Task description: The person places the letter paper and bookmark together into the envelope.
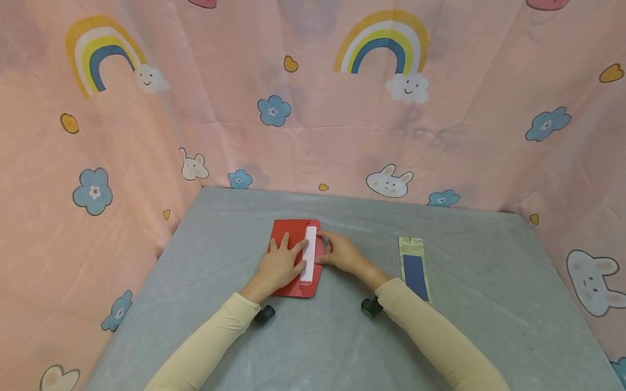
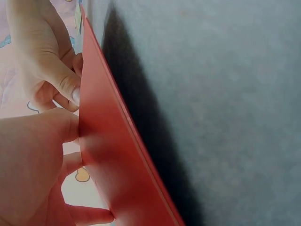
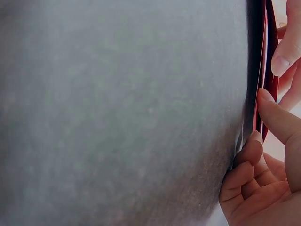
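Observation:
A red envelope lies on the table toward the middle, with a long white strip lying along its right side. My left hand rests on the envelope with fingers spread, and its thumb and index finger reach the white strip. From the right, my right hand holds the envelope's right edge between thumb and index finger, the two tips set apart along it. In the right wrist view the right thumb and index fingertip meet the thin red edge; the other fingers are curled under.
A narrow light-green card with a dark blue panel lies to the right, beside the right forearm. The grey cloth-covered table extends all round. Pink curtains with printed rainbows, flowers and rabbits stand behind and at both sides.

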A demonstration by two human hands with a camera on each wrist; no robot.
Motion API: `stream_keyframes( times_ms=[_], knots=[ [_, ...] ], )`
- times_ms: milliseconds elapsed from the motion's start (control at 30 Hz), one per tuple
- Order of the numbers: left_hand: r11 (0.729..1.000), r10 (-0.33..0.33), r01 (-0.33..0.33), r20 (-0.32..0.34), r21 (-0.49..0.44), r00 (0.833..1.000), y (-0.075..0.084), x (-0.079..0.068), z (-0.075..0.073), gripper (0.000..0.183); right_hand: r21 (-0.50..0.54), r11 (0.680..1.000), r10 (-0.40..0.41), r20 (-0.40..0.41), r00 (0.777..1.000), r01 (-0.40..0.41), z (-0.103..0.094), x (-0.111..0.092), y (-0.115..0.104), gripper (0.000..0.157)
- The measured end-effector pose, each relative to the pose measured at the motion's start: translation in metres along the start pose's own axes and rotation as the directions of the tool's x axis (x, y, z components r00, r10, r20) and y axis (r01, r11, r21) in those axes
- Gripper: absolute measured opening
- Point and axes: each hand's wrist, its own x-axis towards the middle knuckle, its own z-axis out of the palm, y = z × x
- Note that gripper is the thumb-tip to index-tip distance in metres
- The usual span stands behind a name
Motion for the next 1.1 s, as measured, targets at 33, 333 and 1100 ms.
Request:
stream_keyframes(
  times_ms=[33, 333, 1100],
  knots=[
    [1.0, 0.001, -0.001, -0.001, 0.001, 1.0, 0.0002, -0.0001, -0.0002, 0.058, -0.002, 1.0, -0.003, -0.004, 1.0, 0.003, 0.0004, 0.0003, -0.0001, 0.075],
    [1.0, -0.002, 0.002, 0.004, 0.006, 1.0, 0.0, 0.0008, -0.0006, 0.058, -0.017, 1.0, 0.003, -0.007, 1.0, -0.003, 0.0044, 0.0035, -0.0005, 0.074],
    [1.0, 0.011, -0.011, -0.017, 0.015, 1.0, 0.0005, -0.0006, -0.0003, 0.055, -0.022, 1.0, -0.014, -0.011, 1.0, 0.013, 0.0038, 0.0091, -0.0035, 0.072]
  ],
)
